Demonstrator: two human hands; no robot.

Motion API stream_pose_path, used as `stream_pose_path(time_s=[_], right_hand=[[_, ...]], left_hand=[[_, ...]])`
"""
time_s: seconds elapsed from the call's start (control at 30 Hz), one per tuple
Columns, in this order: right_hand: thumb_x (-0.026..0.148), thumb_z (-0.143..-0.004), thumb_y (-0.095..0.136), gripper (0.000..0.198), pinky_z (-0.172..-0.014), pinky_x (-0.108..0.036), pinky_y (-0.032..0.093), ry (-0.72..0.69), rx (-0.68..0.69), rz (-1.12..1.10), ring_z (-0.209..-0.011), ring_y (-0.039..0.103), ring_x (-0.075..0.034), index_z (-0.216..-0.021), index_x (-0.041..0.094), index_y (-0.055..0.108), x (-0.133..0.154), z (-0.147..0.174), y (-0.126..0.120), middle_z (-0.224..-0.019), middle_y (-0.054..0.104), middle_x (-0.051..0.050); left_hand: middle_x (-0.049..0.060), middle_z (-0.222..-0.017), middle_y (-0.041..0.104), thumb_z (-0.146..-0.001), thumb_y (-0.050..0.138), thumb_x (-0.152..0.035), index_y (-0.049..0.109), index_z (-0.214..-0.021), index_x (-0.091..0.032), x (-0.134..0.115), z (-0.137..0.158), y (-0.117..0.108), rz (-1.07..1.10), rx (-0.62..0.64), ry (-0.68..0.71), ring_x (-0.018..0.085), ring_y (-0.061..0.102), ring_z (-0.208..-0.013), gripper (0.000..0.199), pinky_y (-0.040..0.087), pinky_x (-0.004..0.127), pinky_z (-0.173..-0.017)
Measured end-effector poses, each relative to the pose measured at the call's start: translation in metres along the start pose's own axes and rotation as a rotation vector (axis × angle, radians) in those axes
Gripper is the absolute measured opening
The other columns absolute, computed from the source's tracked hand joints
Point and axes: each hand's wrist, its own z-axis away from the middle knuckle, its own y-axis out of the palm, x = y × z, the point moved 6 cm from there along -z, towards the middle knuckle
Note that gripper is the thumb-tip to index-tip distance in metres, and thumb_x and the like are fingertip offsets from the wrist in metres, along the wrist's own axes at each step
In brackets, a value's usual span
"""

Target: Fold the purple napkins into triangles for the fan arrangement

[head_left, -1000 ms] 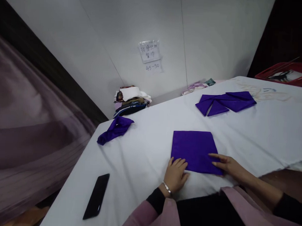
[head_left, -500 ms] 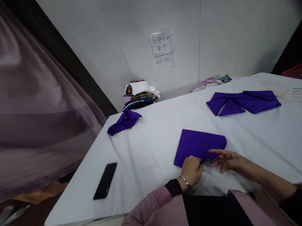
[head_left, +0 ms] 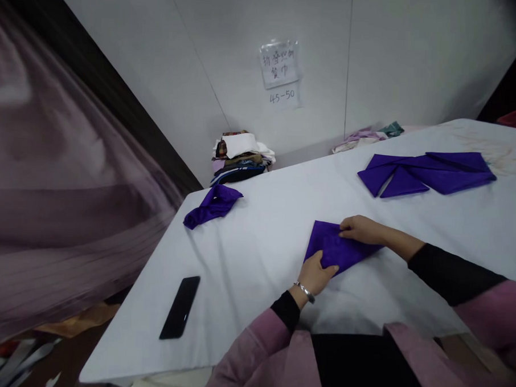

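A purple cloth napkin (head_left: 335, 248) lies folded on the white-covered table in front of me, its lower right edge slanting up to a point at the right. My left hand (head_left: 316, 274), with a silver bracelet at the wrist, holds the napkin's near left edge, thumb on the lower border. Reaching across from the right, my right hand (head_left: 361, 228) has its fingers closed on the upper edge, with the fingertips partly hidden against the cloth. Beyond it, a flat purple folded cloth (head_left: 451, 172) rests at the far right. A twisted purple cloth (head_left: 215, 205) sits at the far left corner.
A black phone (head_left: 180, 307) lies on the left part of the white table (head_left: 244, 307). Stacked clothes (head_left: 242, 158) and more fabric (head_left: 363, 138) are behind the table by the wall. A handwritten sign (head_left: 279, 66) hangs there. A pinkish curtain (head_left: 69, 208) hangs at left.
My right hand has moved from the napkin's near right corner up to its upper edge, and the right side is now folded into a slant. My left hand has shifted slightly left.
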Motion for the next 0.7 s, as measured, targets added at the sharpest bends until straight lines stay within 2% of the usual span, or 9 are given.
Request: stream_pose_path(time_s=[0.1,0.2,0.3,0.4,0.53,0.7], right_hand=[[0.032,-0.081,0.050,0.021,-0.059,-0.026,0.040,0.096,0.035,-0.041,-0.065,0.058,-0.017,-0.077,0.020,0.066,-0.012,-0.021,0.018,-0.070,0.066,-0.003],[0.031,-0.083,0.049,0.021,-0.062,-0.027,0.039,0.168,-0.012,0.002,-0.074,0.060,-0.019,-0.083,0.019,0.066,-0.019,-0.032,0.029,-0.083,0.069,-0.006],[0.034,-0.085,0.047,0.023,-0.062,-0.028,0.038,0.235,-0.033,0.049,-0.079,0.060,-0.020,-0.087,0.019,0.065,-0.021,-0.034,0.037,-0.089,0.069,-0.008],[0.034,-0.087,0.044,0.024,-0.061,-0.029,0.037,0.289,-0.074,0.049,-0.078,0.060,-0.021,-0.088,0.020,0.064,-0.022,-0.033,0.041,-0.089,0.068,-0.008],[0.031,-0.089,0.043,0.024,-0.066,-0.030,0.039,0.242,-0.175,0.060,-0.084,0.058,-0.022,-0.087,0.019,0.063,-0.017,-0.034,0.043,-0.091,0.066,-0.009],[0.030,-0.088,0.047,0.019,-0.070,-0.032,0.039,0.189,-0.251,0.092,-0.085,0.055,-0.022,-0.080,0.020,0.062,-0.015,-0.035,0.045,-0.085,0.062,-0.008]], left_hand=[[0.007,-0.099,0.066,-0.074,0.065,-0.037,0.039,-0.137,-0.018,0.011,0.010,-0.018,-0.106,-0.057,-0.087,0.021,0.060,-0.085,0.071,0.047,0.032,-0.079],[0.004,-0.097,0.065,-0.075,0.063,-0.033,0.031,-0.141,-0.021,0.019,0.023,-0.033,-0.200,-0.099,-0.124,0.020,0.060,-0.081,0.075,0.046,0.031,-0.077],[0.001,-0.092,0.064,-0.076,0.062,-0.029,0.031,-0.141,-0.022,0.027,0.036,-0.039,-0.210,-0.134,-0.118,0.018,0.058,-0.080,0.072,0.045,0.030,-0.078],[0.002,-0.094,0.063,-0.075,0.063,-0.024,0.036,-0.138,-0.022,0.033,0.046,-0.043,-0.199,-0.211,-0.092,0.018,0.055,-0.088,0.069,0.042,0.033,-0.087],[0.001,-0.094,0.061,-0.072,0.062,-0.015,0.040,-0.135,-0.021,0.040,0.056,-0.046,-0.151,-0.292,-0.047,0.019,0.054,-0.092,0.066,0.040,0.037,-0.092],[0.000,-0.091,0.062,-0.073,0.057,-0.009,0.043,-0.131,-0.021,0.048,0.061,-0.047,-0.110,-0.319,-0.025,0.018,0.055,-0.091,0.061,0.041,0.040,-0.093]])
